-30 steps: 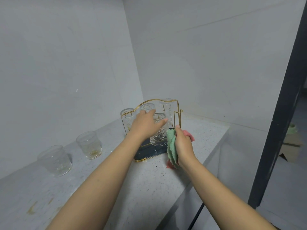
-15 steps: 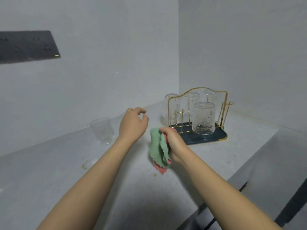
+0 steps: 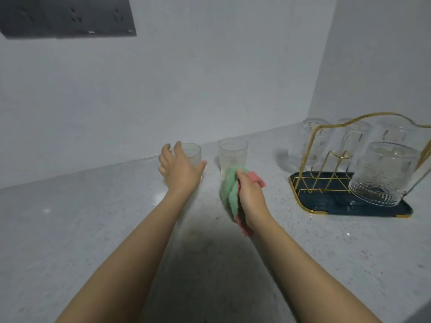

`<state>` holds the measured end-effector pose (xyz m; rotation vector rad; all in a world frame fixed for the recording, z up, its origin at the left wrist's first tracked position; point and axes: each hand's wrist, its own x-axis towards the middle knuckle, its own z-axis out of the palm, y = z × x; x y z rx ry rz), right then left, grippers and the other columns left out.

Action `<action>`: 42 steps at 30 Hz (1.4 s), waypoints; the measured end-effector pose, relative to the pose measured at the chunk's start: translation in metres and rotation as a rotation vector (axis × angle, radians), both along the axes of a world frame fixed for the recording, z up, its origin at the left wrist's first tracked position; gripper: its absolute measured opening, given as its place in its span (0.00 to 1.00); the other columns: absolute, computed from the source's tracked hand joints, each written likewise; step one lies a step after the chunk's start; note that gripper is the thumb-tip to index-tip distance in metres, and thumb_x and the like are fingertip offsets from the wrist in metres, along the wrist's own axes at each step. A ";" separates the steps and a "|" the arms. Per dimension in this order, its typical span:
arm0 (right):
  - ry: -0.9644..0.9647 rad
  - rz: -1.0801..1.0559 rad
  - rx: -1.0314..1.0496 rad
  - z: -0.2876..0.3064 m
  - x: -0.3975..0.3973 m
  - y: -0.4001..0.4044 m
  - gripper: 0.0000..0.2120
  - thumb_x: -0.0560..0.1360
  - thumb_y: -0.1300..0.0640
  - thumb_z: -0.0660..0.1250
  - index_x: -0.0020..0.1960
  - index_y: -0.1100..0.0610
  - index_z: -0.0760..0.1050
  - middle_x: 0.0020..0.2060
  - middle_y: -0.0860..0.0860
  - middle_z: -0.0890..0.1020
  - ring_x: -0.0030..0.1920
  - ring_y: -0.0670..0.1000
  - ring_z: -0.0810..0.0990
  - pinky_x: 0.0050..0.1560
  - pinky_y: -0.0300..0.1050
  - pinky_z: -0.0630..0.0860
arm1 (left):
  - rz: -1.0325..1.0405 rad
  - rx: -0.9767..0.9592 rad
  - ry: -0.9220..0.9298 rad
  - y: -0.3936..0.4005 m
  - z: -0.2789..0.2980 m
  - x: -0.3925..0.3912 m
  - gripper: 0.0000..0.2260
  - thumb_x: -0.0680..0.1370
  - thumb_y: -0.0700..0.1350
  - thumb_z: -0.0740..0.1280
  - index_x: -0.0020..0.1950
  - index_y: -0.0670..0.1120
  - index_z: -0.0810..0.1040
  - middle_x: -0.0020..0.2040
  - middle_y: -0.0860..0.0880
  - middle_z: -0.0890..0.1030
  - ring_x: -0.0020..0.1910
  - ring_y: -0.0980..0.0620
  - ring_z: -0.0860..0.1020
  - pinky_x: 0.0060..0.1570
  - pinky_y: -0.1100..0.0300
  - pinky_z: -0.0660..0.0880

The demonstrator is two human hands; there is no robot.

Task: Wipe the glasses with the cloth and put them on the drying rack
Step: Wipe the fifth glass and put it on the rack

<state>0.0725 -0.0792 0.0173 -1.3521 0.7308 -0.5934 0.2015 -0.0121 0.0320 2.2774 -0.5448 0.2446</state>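
Clear ribbed glass (image 3: 191, 157) upright, left hand (image 3: 180, 171) fingers spread beside it, right hand (image 3: 250, 194) gripping green-pink cloth (image 3: 229, 194)

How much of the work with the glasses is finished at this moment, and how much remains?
Done: several glasses, including the front glass, stand upside down on the drying rack. In hand: the right hand grips the cloth, and the open left hand reaches around the left glass, not yet clearly gripping it. Left: that glass and the second glass on the counter need wiping and racking.
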 end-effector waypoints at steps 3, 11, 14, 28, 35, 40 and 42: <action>0.041 -0.023 -0.017 -0.001 0.002 0.000 0.17 0.79 0.47 0.55 0.39 0.56 0.73 0.36 0.53 0.80 0.41 0.53 0.79 0.44 0.43 0.73 | -0.048 -0.124 0.096 -0.001 -0.009 0.011 0.44 0.73 0.50 0.75 0.79 0.45 0.51 0.76 0.38 0.54 0.75 0.38 0.56 0.71 0.46 0.59; 0.009 -0.013 0.094 0.001 0.002 -0.001 0.19 0.78 0.45 0.55 0.54 0.58 0.76 0.48 0.55 0.83 0.49 0.53 0.80 0.56 0.48 0.75 | -0.036 -0.374 0.355 0.000 -0.016 0.015 0.42 0.70 0.47 0.78 0.76 0.42 0.57 0.73 0.41 0.69 0.71 0.42 0.69 0.65 0.55 0.68; -0.104 -0.040 0.184 0.009 -0.006 0.002 0.14 0.79 0.50 0.56 0.44 0.56 0.75 0.41 0.54 0.82 0.45 0.52 0.81 0.52 0.47 0.76 | -0.066 -0.380 0.359 0.008 -0.013 0.001 0.37 0.69 0.48 0.78 0.72 0.43 0.64 0.70 0.45 0.72 0.68 0.45 0.71 0.60 0.59 0.68; -0.168 0.032 -0.346 0.041 -0.105 0.058 0.31 0.74 0.32 0.47 0.56 0.53 0.77 0.42 0.54 0.80 0.46 0.49 0.78 0.50 0.45 0.73 | -0.495 -0.751 0.708 0.035 0.013 -0.147 0.38 0.65 0.64 0.75 0.67 0.44 0.73 0.61 0.46 0.82 0.59 0.49 0.82 0.62 0.48 0.76; -0.025 0.147 -0.271 0.046 -0.132 0.031 0.26 0.80 0.43 0.45 0.74 0.54 0.56 0.65 0.45 0.66 0.65 0.43 0.64 0.63 0.36 0.58 | -0.512 -0.802 0.746 0.038 0.005 -0.196 0.17 0.78 0.47 0.68 0.66 0.45 0.71 0.58 0.46 0.82 0.51 0.53 0.83 0.41 0.64 0.81; -0.056 0.156 -0.789 0.010 -0.136 0.044 0.25 0.79 0.43 0.46 0.73 0.42 0.41 0.75 0.41 0.44 0.72 0.32 0.43 0.66 0.23 0.45 | -0.454 -0.880 0.765 0.029 -0.004 -0.196 0.20 0.78 0.49 0.67 0.65 0.42 0.69 0.58 0.43 0.81 0.49 0.53 0.83 0.37 0.67 0.78; -0.097 0.186 -0.654 0.010 -0.138 0.041 0.25 0.80 0.44 0.47 0.73 0.42 0.42 0.76 0.42 0.44 0.73 0.34 0.44 0.70 0.28 0.45 | -0.500 -0.848 0.759 0.029 -0.006 -0.197 0.17 0.78 0.48 0.66 0.63 0.43 0.70 0.57 0.44 0.81 0.45 0.57 0.83 0.37 0.67 0.78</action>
